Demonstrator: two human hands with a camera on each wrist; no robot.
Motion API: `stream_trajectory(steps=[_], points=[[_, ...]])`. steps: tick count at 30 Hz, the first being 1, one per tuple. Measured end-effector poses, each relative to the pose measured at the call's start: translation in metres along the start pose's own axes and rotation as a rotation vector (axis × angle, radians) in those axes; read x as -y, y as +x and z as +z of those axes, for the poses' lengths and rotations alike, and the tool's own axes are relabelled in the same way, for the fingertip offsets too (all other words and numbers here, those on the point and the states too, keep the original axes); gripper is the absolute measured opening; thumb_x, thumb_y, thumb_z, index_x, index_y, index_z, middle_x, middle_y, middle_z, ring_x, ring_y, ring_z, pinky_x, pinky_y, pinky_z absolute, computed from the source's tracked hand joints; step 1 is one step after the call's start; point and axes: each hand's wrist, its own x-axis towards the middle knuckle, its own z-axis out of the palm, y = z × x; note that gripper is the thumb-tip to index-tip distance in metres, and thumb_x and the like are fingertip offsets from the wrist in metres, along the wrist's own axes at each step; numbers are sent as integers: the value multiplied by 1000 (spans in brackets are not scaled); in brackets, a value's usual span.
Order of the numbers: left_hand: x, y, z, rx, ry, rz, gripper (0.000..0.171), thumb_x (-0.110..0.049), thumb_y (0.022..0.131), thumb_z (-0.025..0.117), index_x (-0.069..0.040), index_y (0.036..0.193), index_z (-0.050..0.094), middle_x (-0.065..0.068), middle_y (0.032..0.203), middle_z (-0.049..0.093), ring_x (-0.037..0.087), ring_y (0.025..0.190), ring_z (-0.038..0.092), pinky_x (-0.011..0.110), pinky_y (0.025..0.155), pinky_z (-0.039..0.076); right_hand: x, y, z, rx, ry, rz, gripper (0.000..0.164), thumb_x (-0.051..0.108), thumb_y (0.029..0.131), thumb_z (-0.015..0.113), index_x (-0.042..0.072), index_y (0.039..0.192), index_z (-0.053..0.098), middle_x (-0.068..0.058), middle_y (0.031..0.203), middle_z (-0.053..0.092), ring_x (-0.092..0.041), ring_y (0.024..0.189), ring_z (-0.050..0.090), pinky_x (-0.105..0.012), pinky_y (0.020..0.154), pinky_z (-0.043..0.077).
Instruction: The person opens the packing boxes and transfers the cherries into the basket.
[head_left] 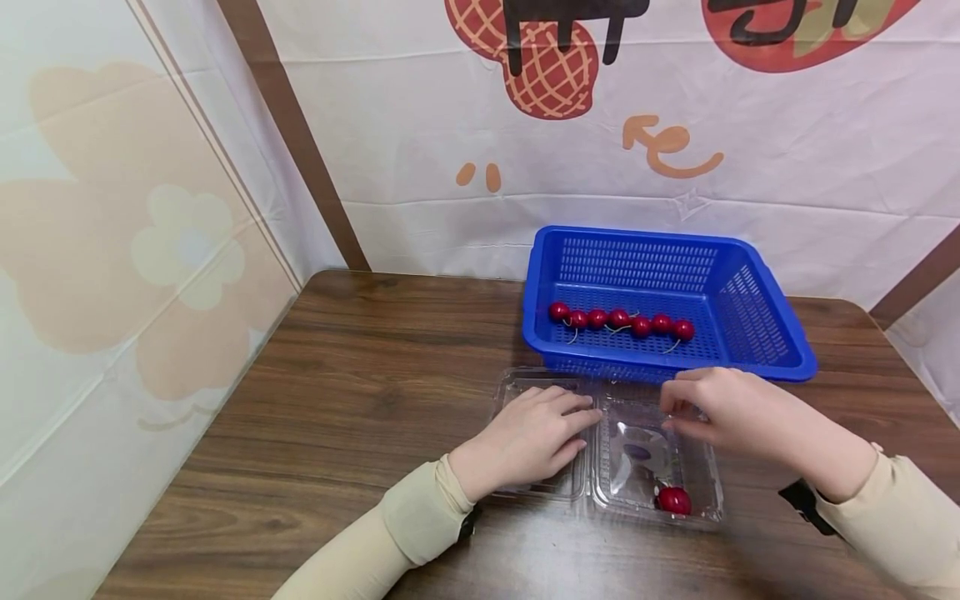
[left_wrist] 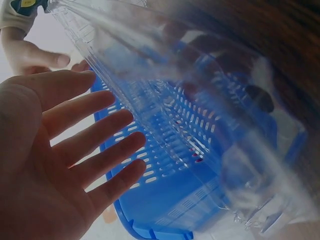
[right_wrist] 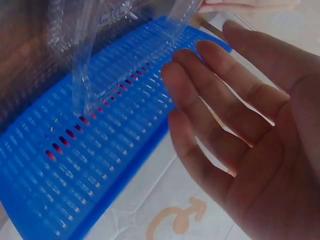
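Note:
A clear plastic clamshell box [head_left: 617,487] lies opened flat on the table, with one red cherry [head_left: 673,501] in the near right corner of its right half. My left hand [head_left: 528,433] lies over the left half, fingers spread and extended toward the middle fold; the left wrist view shows nothing in its palm. Above the far right edge of the box is my right hand [head_left: 727,412], its fingers loosely bent. In the right wrist view no object shows between those fingers [right_wrist: 220,95]. Several red cherries [head_left: 618,318] form a row inside the blue basket.
The blue slotted basket [head_left: 780,333] stands at the back of the brown wooden table [head_left: 360,392], just behind the box. A printed white cloth [head_left: 420,108] hangs behind the table and down its left side.

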Motion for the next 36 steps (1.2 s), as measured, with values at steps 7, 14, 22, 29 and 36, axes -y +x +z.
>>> stream_trajectory(steps=[7,14,22,29,36], points=[[0,1,1,8,-2,6,38,-31,91,59,-20,127,61,-1,129,60,18,118,55,33,95,46,2,-7,8,118,77,-5,17,17,75,77,26,76,62,18,75,60,1,66,56,-21,55,48],[0,0,0,2,8,7,38,-32,91,59,-20,127,61,-1,128,61,17,117,55,33,94,47,9,-9,14,233,138,23,19,22,68,82,23,79,66,16,78,65,-2,70,60,-24,59,50],[0,0,0,5,11,7,38,-32,91,59,-21,127,61,-2,128,60,16,117,55,32,93,47,17,-11,24,326,167,77,30,22,58,84,22,80,65,14,77,63,-4,69,59,-27,58,49],[0,0,0,17,6,5,38,-33,92,58,-20,128,60,-2,129,60,16,118,55,32,95,46,20,-13,30,346,152,100,35,24,53,86,24,80,63,15,74,58,-1,66,54,-27,55,46],[0,0,0,43,-6,-8,38,-32,93,57,-21,129,60,-2,130,59,16,120,53,33,97,45,19,-14,39,325,123,64,37,24,53,86,24,80,62,16,73,57,1,63,50,-27,53,45]])
